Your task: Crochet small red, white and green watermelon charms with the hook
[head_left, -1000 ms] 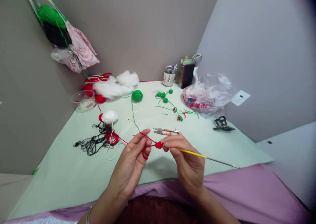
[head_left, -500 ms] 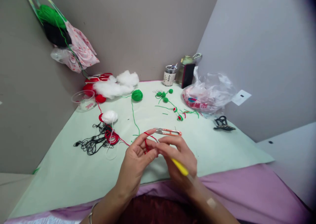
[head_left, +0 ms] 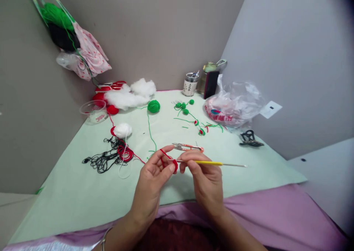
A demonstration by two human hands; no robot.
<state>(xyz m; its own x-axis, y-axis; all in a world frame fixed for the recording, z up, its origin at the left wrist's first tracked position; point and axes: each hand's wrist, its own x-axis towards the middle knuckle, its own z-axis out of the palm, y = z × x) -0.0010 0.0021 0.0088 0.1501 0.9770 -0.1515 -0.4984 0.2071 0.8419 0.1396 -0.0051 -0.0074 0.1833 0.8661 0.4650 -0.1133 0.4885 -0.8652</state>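
Observation:
Between thumb and fingers, my left hand (head_left: 155, 179) pinches a small red crochet piece (head_left: 175, 166). Red yarn (head_left: 166, 154) runs from it over the raised index finger and down to a red coil (head_left: 126, 153) on the table. My right hand (head_left: 206, 179) is closed around the yellow handle of a crochet hook (head_left: 212, 163). The hook lies nearly level, its left tip at the red piece and its bare metal end pointing right. Just beyond my fingertips lie thread snips (head_left: 189, 147) with orange handles.
Tangled black yarn (head_left: 103, 158) and a white yarn ball (head_left: 122, 130) lie left. Behind are a green yarn ball (head_left: 153, 106), white stuffing (head_left: 124, 96) and small green balls (head_left: 183, 106). A plastic bag (head_left: 235, 103) and black claw clip (head_left: 250, 138) sit right.
My right hand has turned, swinging the hook from slanting down toward me to nearly level. The red piece now shows at my left fingertips. My left hand has barely moved.

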